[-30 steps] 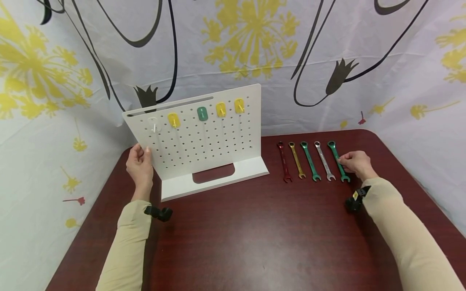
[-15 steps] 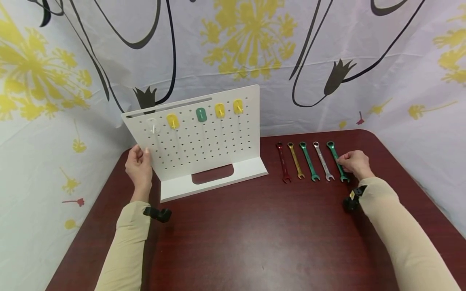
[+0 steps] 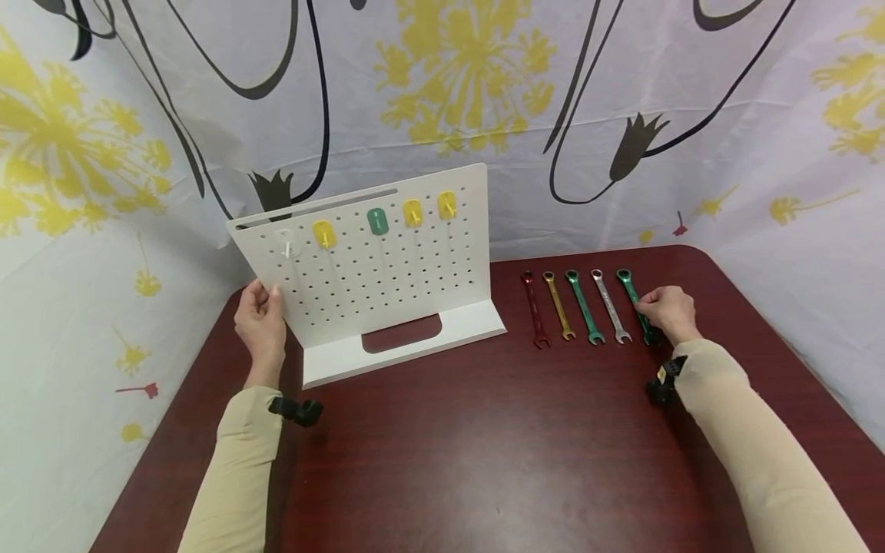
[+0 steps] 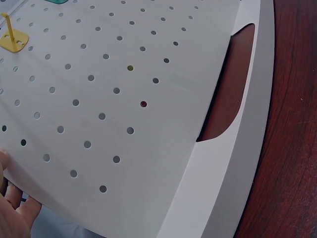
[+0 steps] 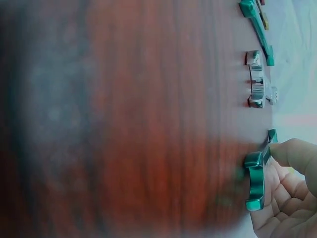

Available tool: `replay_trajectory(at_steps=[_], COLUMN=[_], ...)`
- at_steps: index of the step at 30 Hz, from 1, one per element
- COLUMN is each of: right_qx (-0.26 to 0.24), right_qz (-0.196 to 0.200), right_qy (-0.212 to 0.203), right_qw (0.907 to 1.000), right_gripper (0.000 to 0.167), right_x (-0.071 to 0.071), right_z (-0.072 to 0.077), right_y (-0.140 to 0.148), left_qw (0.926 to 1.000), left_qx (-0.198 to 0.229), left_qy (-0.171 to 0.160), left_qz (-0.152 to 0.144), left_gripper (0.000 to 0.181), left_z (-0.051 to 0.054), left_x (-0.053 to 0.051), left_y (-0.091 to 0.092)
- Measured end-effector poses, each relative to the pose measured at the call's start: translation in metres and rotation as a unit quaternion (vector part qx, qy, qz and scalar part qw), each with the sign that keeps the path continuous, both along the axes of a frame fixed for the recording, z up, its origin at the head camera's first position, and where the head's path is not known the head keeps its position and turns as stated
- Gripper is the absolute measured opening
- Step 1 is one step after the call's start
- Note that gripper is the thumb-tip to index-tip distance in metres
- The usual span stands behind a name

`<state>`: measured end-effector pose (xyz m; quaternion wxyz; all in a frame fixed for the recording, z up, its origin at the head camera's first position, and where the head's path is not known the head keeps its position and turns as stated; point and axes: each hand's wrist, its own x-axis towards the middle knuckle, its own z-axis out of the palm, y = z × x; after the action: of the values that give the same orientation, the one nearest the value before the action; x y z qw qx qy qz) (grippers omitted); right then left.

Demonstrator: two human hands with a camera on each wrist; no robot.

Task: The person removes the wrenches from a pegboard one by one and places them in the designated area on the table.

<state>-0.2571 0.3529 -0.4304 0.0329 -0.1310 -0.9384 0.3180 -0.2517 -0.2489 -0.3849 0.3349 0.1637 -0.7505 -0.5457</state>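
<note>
My left hand (image 3: 261,326) grips the left edge of a white pegboard stand (image 3: 387,288), thumb toward the front face. In the left wrist view, fingertips (image 4: 30,208) show at the board's edge. At the right, my right hand (image 3: 671,311) pinches the shank of the rightmost green wrench (image 3: 627,284). In the right wrist view, that wrench's open end (image 5: 256,182) points toward the camera, the thumb on its shank; I cannot tell whether it touches the table. Left of it lie a silver wrench (image 3: 610,306), another green wrench (image 3: 584,307), a gold wrench (image 3: 558,306) and a red wrench (image 3: 535,311).
Along the board's upper part sit a clear hook (image 3: 286,244), yellow hooks (image 3: 324,235) and a green hook (image 3: 378,222). The dark red table (image 3: 477,445) extends in front. A patterned cloth (image 3: 442,100) hangs close behind the board and the table's back edge.
The head view has shifted slightly, moving the scene a little left. Both hands keep their holds, and the right-hand wrench's open end looks darker than before.
</note>
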Motion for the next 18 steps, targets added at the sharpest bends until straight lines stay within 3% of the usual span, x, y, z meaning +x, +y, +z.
replay_trajectory(at_steps=[13, 18], right_qx=[0.003, -0.026], right_qz=[0.002, 0.017], right_qy=[0.017, 0.021], right_qw=[0.9998, 0.9993], right_gripper=[0.020, 0.026], right_x=[0.0015, 0.0053], right_z=[0.0012, 0.0024], right_y=[0.0002, 0.0017], left_qw=[1.0000, 0.9999], left_qx=[0.002, -0.006], left_qy=[-0.001, -0.010], left_qz=[0.004, -0.002], left_gripper=[0.031, 0.032], left_z=[0.0014, 0.0019], left_x=[0.0011, 0.0006], left_y=[0.0011, 0.0000])
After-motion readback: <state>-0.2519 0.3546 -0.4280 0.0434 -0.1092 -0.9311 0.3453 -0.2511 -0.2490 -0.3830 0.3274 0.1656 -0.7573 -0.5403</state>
